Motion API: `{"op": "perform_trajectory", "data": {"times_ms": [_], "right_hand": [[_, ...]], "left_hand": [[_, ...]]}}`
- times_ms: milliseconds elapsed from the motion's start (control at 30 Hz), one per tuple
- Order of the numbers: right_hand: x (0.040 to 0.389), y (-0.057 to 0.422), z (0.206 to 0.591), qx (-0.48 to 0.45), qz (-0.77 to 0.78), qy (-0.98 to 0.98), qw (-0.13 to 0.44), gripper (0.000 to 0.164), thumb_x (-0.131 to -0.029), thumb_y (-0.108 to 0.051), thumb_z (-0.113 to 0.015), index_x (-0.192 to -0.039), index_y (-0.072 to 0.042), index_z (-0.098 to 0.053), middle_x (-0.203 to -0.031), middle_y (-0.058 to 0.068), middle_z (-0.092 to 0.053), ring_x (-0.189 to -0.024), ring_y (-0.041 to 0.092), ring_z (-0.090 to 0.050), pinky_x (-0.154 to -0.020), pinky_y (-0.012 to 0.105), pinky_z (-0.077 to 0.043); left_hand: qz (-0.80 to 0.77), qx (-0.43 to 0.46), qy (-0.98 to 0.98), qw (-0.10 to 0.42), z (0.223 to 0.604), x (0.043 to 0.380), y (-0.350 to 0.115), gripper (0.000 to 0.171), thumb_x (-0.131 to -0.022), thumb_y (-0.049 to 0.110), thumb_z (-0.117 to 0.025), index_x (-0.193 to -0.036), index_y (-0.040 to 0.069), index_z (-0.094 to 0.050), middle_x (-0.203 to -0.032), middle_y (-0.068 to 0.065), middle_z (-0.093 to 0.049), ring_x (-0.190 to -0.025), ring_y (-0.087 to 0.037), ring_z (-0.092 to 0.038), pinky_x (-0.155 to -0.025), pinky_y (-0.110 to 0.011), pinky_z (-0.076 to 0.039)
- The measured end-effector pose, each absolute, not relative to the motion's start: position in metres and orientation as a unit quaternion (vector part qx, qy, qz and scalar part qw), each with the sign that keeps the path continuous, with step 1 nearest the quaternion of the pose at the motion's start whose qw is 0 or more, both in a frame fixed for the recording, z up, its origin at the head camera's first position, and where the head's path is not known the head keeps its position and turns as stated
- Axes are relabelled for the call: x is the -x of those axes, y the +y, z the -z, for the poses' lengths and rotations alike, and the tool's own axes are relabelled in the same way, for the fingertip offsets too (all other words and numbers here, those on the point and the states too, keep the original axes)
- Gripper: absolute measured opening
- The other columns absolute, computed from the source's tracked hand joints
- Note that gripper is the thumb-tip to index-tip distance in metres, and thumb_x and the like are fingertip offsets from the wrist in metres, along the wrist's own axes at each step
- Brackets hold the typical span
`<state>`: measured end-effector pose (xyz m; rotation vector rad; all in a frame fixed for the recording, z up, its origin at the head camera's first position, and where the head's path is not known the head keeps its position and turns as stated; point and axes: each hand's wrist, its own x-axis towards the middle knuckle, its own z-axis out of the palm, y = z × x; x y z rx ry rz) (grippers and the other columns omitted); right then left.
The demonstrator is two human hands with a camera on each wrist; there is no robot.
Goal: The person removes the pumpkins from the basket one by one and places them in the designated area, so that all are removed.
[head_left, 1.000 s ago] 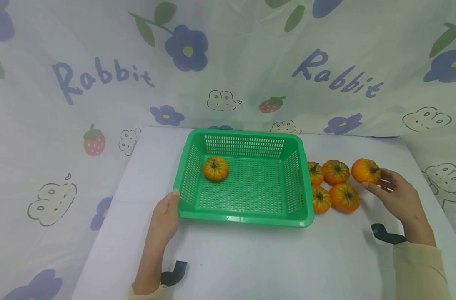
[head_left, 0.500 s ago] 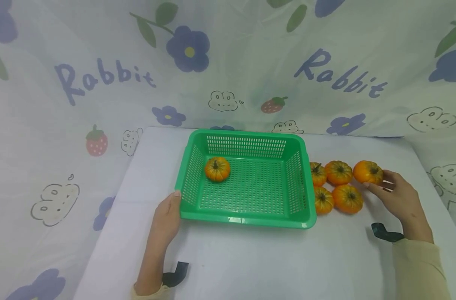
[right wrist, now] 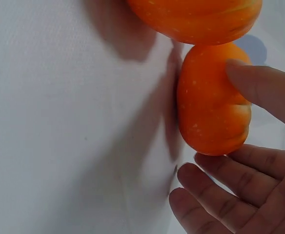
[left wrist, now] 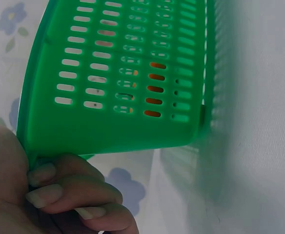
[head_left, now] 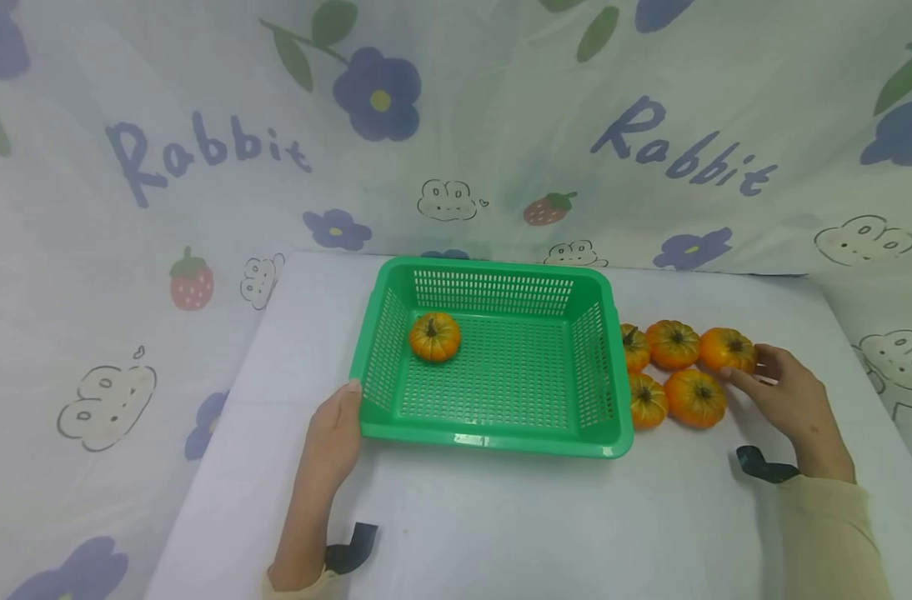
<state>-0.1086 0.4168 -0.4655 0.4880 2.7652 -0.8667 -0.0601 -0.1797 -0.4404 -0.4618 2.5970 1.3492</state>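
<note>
My left hand point(head_left: 332, 437) grips the near left corner of a green plastic basket point(head_left: 493, 446), thumb on the rim. In the left wrist view its fingers point(left wrist: 79, 195) curl under the rim, beside the slotted wall. One small orange pumpkin point(head_left: 434, 337) sits inside the basket, towards the left. Over on the right, my right hand point(head_left: 794, 396) holds another pumpkin point(head_left: 726, 350) from its right side, low at the table. In the right wrist view the thumb point(right wrist: 259, 87) lies on that pumpkin's skin, and fingertips meet its lower end.
Several more pumpkins, such as the back one point(head_left: 673, 344) and the front one point(head_left: 695, 398), stand clustered against the basket's right side. Beneath everything is a white table point(head_left: 501, 525). A printed curtain point(head_left: 456, 125) hangs behind it.
My right hand has lowered its pumpkin and shifted it slightly left, up beside the back-row pumpkin. The left hand stays on the basket corner.
</note>
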Motion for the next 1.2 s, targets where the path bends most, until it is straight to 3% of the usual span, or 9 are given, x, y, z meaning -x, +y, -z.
{"op": "perform_trajectory", "data": {"times_ms": [233,433,667,1200], "right_hand": [[0.11,0.417,0.462,-0.165,0.295,0.933,0.122,0.11,-0.098,-0.071,-0.055,-0.16,0.01,-0.016,-0.155,0.042,-0.029,-0.134,0.063,-0.034,-0.098,0.077,-0.037],[0.109,0.415,0.457,-0.164,0.292,0.934,0.126,0.109,-0.099,-0.069,-0.056,-0.161,0.009,-0.012,-0.159,0.041,-0.021,-0.136,0.064,-0.032,-0.097,0.078,-0.038],[0.11,0.409,0.442,-0.121,0.276,0.949,0.094,0.098,-0.104,-0.058,-0.056,-0.161,0.009,-0.013,-0.154,0.045,-0.027,-0.13,0.068,-0.037,-0.096,0.076,-0.039],[0.111,0.349,0.385,-0.018,0.289,0.956,0.045,0.093,-0.103,-0.043,-0.068,-0.164,0.001,-0.014,-0.158,0.041,-0.028,-0.13,0.068,-0.038,-0.096,0.079,-0.036]], "left_hand": [[-0.453,0.151,0.875,0.084,0.441,0.06,-0.179,0.068,-0.112,0.057,-0.021,-0.132,0.004,-0.059,-0.095,-0.011,-0.06,-0.099,-0.027,-0.057,-0.086,-0.042,-0.045],[-0.456,0.147,0.874,0.08,0.443,0.06,-0.179,0.068,-0.112,0.057,-0.022,-0.13,0.004,-0.061,-0.086,-0.01,-0.055,-0.093,-0.026,-0.056,-0.082,-0.04,-0.045],[-0.456,0.145,0.875,0.076,0.443,0.059,-0.179,0.067,-0.112,0.055,-0.022,-0.133,0.003,-0.06,-0.09,-0.011,-0.059,-0.095,-0.026,-0.057,-0.083,-0.04,-0.045],[-0.459,0.145,0.873,0.071,0.444,0.059,-0.18,0.068,-0.112,0.056,-0.023,-0.135,0.003,-0.059,-0.095,-0.013,-0.061,-0.102,-0.028,-0.057,-0.087,-0.044,-0.045]]}}
